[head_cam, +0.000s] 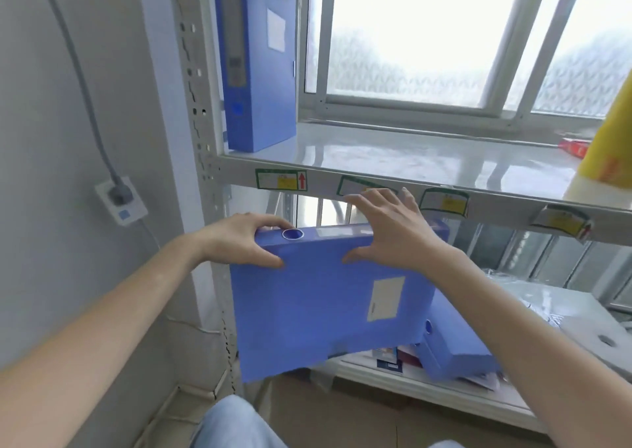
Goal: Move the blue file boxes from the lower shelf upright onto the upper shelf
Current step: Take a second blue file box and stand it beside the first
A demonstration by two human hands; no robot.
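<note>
A blue file box [318,300] with a white label and a finger hole in its spine hangs in front of the shelving, spine up, just below the upper shelf [427,160]. My left hand [239,242] grips its top left corner. My right hand [390,232] lies over the top right of the spine, thumb on the front face and fingers spread over the far side. Another blue file box [256,64] stands upright at the far left of the upper shelf. A third blue file box [458,348] lies flat on the lower shelf [427,389], partly hidden behind the held one.
A yellow container [605,139] stands at the right end of the upper shelf, with a red item [574,146] behind it. A perforated metal post [198,105] frames the left side. Papers and small boxes [393,357] lie under the flat box. A wall socket with a plug [119,197] is at left.
</note>
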